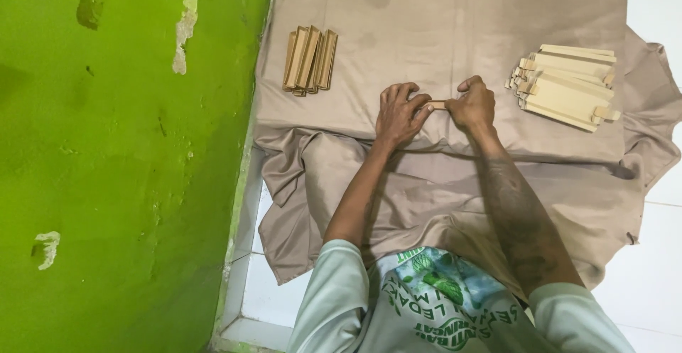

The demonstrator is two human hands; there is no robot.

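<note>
- Your left hand (400, 115) and right hand (474, 104) meet over the beige cloth (440, 33), mid-scene, pinching a small tan wooden piece (436, 104) between them.
- Left grip: fingertips closed on the piece's left end. Right grip: curled tight over its right end, thumb on top. Only a short stretch of wood shows between the hands.
- Judgement: keep both wrists low on the cloth and press evenly; the piece is short, so a slip would likely send it into the folds near you.
- Far left: a tidy bundle of flat sticks (310, 60) lies on the cloth, well apart from your hands.
- Far right: a looser stack of pale sticks (565, 87), ends uneven.
- Rumpled cloth edge lies near your forearms; green wall (121, 168) runs along the left; white tiled floor (657, 253) shows at right.
</note>
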